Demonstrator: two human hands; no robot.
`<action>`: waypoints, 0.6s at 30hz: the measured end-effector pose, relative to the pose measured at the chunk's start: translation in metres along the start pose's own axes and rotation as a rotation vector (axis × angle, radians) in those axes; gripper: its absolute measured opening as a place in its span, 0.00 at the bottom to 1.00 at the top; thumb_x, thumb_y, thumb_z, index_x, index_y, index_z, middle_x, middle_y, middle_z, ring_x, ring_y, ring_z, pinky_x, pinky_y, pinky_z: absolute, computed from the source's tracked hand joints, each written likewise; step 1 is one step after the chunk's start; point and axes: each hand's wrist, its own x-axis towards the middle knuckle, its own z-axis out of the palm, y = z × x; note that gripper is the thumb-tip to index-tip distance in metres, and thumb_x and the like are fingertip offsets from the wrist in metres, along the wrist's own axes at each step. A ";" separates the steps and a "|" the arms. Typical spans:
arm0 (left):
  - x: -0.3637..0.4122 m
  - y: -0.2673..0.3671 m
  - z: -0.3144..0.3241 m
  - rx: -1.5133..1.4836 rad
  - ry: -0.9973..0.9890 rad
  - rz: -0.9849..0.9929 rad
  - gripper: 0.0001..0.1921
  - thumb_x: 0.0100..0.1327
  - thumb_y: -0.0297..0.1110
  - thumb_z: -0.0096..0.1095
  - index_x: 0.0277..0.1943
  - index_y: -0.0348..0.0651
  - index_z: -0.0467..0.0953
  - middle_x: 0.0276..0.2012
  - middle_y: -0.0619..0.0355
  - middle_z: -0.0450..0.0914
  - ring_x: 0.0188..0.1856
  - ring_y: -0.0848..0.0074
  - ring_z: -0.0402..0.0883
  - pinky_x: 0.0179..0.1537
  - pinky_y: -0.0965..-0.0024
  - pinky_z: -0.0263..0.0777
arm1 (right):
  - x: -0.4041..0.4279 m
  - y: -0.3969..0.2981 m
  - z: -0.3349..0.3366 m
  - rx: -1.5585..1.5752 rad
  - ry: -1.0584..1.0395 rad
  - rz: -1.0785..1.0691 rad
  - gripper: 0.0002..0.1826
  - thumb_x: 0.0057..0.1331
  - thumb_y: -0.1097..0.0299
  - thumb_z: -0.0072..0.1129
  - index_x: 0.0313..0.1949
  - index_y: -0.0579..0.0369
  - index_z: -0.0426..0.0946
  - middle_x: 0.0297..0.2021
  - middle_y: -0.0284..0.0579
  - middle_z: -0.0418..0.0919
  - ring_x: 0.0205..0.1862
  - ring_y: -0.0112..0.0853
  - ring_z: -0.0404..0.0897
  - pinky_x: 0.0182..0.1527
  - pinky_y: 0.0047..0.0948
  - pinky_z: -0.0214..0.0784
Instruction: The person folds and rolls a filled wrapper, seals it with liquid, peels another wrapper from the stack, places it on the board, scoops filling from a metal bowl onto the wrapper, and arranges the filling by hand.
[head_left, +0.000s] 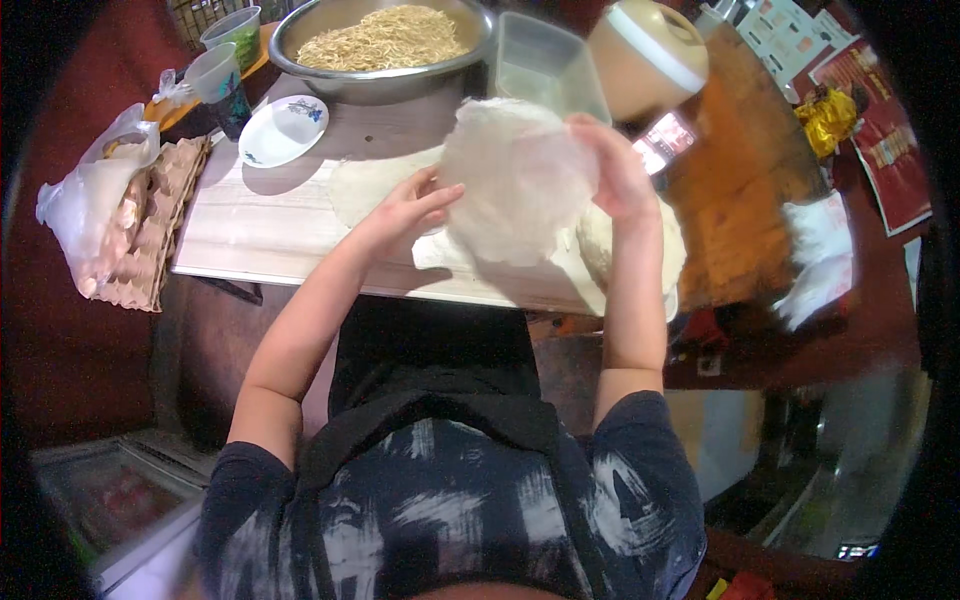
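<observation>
A thin, translucent round dough wrapper (517, 184) hangs spread out between my two hands, above the table. My right hand (619, 169) grips its upper right edge. At its left edge, my left hand (414, 199) pinches it, with the index finger lying over the front; the thumb's contact is partly hidden. Another pale flat wrapper (356, 187) lies on the wood-grain table (225, 225), just left of my left hand. Behind my right forearm sits a big lump of pale dough (671, 244), partly covered by the arm.
Along the back stand a steel basin (382, 79) of shredded filling, a clear plastic container (551, 71) and a tan-lidded jug (649, 56). A white plate (283, 131), a plastic cup (217, 75) and an egg tray (172, 202) are left. A lit phone (665, 142) lies right.
</observation>
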 end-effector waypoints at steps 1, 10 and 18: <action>0.000 0.002 0.000 -0.133 -0.030 -0.087 0.36 0.62 0.44 0.67 0.65 0.29 0.61 0.59 0.47 0.72 0.64 0.66 0.68 0.62 0.60 0.65 | 0.003 0.003 -0.004 -0.002 -0.001 -0.002 0.09 0.67 0.69 0.50 0.42 0.59 0.76 0.36 0.38 0.79 0.36 0.25 0.79 0.40 0.22 0.71; -0.040 0.020 -0.035 -0.160 0.073 -0.088 0.30 0.59 0.31 0.68 0.61 0.29 0.65 0.51 0.53 0.78 0.52 0.75 0.78 0.54 0.72 0.72 | -0.003 0.072 0.019 0.024 0.111 0.251 0.17 0.63 0.71 0.63 0.50 0.57 0.71 0.42 0.40 0.79 0.41 0.28 0.80 0.43 0.30 0.76; -0.035 0.054 -0.073 0.133 0.075 0.078 0.21 0.60 0.36 0.69 0.51 0.33 0.74 0.41 0.56 0.81 0.40 0.80 0.79 0.41 0.77 0.73 | -0.001 0.082 0.043 -0.255 0.013 0.192 0.22 0.61 0.72 0.64 0.53 0.61 0.70 0.39 0.45 0.80 0.38 0.29 0.79 0.41 0.25 0.72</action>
